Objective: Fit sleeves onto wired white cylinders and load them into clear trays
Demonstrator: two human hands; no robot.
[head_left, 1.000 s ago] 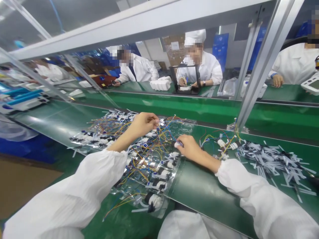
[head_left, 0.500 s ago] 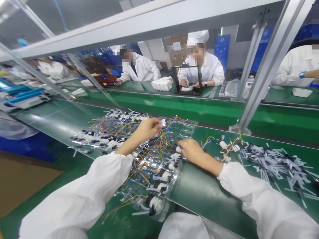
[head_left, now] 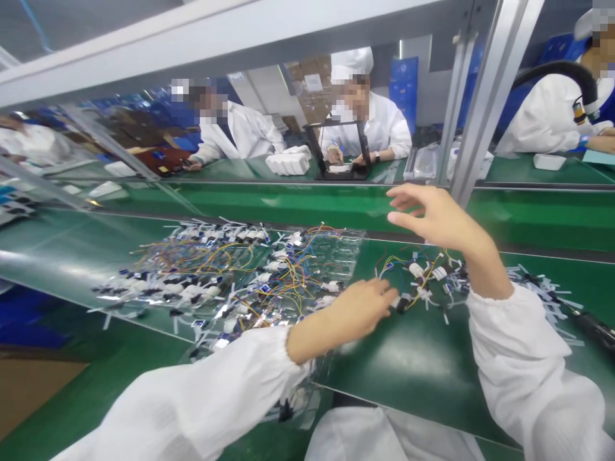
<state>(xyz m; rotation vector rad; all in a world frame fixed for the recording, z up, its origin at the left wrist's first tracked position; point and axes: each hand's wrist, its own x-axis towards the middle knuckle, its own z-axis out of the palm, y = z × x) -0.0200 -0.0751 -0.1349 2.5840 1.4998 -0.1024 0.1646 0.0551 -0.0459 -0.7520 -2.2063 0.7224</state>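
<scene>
My left hand (head_left: pixel 358 310) reaches across to the right, low over the green table, its fingers stretched out and slightly blurred. Close to its fingertips lies a small white-and-black cylindrical part (head_left: pixel 403 302); whether they touch is unclear. My right hand (head_left: pixel 432 214) is raised above the table's far side, fingers apart and nothing in them. Below it lie several similar wired parts (head_left: pixel 417 271) with coloured wires. To the left, clear plastic trays (head_left: pixel 348 256) hold rows of these parts, with tangled yellow, blue and red wires (head_left: pixel 291 275) over them.
A pile of white and black strips (head_left: pixel 545 288) is at the right, beside a dark tool-like object (head_left: pixel 596 330). A metal frame post (head_left: pixel 494 96) rises behind my right hand. Across the green divider (head_left: pixel 298 202), co-workers in white sit at another bench with a black stand (head_left: pixel 343 173).
My left hand has moved right, from the wires over the trays to the loose parts. My right hand has left the tray's edge and risen up and right. The view has turned slightly right.
</scene>
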